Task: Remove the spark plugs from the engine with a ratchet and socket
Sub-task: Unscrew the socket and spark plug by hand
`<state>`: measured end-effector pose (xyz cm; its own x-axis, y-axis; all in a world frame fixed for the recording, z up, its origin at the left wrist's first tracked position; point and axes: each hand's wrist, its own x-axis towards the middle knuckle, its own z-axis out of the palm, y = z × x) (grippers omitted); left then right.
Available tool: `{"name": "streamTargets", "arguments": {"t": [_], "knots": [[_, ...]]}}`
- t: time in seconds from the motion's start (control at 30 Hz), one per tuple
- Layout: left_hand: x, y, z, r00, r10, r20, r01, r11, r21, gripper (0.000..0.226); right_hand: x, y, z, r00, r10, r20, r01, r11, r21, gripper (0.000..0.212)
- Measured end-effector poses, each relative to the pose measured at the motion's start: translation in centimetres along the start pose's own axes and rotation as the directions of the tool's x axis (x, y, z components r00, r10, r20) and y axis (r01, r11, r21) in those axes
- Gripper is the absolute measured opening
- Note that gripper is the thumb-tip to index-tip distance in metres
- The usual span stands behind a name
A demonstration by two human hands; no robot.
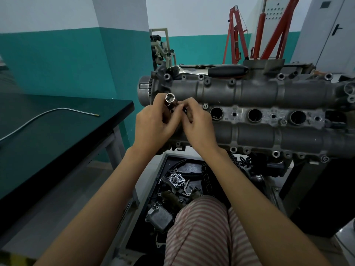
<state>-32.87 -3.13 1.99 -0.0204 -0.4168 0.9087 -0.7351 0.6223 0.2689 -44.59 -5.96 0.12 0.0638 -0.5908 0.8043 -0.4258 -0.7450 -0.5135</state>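
Left grip [153, 121] wraps the socket [170, 99], right grip [197, 121] pinching beside it, ratchet [211, 71] on the engine [259, 93] beyond.

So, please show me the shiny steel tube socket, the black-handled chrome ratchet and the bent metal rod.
Shiny steel tube socket [170, 98]: head view, open end.
Black-handled chrome ratchet [227, 70]: head view, black grip.
Bent metal rod [57, 109]: head view, bend.

dark table [57, 131] — bent metal tube [38, 117] on it
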Motion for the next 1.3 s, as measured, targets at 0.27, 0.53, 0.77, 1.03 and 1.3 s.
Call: {"name": "streamTargets", "arguments": {"t": [0.27,0.53,0.77,1.03,1.3], "knots": [[0.06,-0.38,0.20,0.999,-0.036,-0.031,0.036,0.999,0.001,0.025,0.10,0.10,0.25,0.999,0.039,-0.022,-0.039,0.999,-0.001,0.019],[-0.03,-0.25,-0.09,1.000,0.010,0.013,-0.010,1.000,-0.006,0.025,-0.02,0.03,-0.03,1.000,-0.013,-0.010,0.013,1.000,-0.010,0.013],[0.17,0.04,0.39,0.996,-0.073,-0.059,0.073,0.997,-0.002,0.031,-0.09,-0.03,0.23,0.999,0.039,-0.017,-0.040,0.999,-0.020,0.019],[-0.08,-0.07,0.10,1.000,-0.013,-0.016,0.013,1.000,-0.001,0.032,-0.17,-0.10,-0.02,1.000,0.020,-0.004,-0.020,1.000,-0.003,0.005],[0.16,0.10,0.31,0.997,-0.048,-0.058,0.047,0.999,-0.009,0.037,0.00,-0.13,0.24,0.999,0.043,-0.006,-0.043,0.999,-0.016,0.025]]}}
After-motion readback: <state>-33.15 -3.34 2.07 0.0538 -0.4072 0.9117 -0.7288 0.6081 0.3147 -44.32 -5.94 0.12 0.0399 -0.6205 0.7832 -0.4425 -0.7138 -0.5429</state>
